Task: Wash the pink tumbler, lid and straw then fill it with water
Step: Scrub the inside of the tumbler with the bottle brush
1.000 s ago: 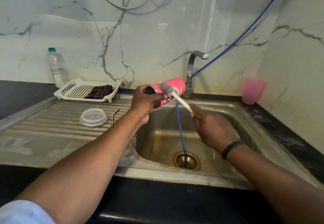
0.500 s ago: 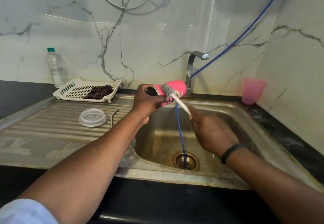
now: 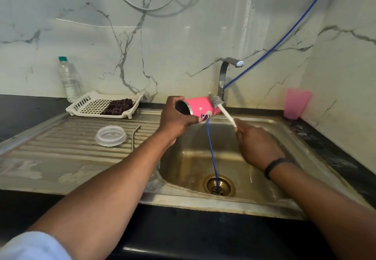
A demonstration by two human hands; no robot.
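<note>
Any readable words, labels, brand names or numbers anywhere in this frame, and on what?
None can be read.
pink tumbler: a printed picture only, no lettering visible.
water bottle: no label text shows.
pink cup: plain.
clear lid: plain.
wristband: plain black.

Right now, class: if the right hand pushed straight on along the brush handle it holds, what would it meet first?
Most likely the pink tumbler: the right hand points its brush up at the tumbler's far end. Faucet stands just behind; depth is unclear.
</note>
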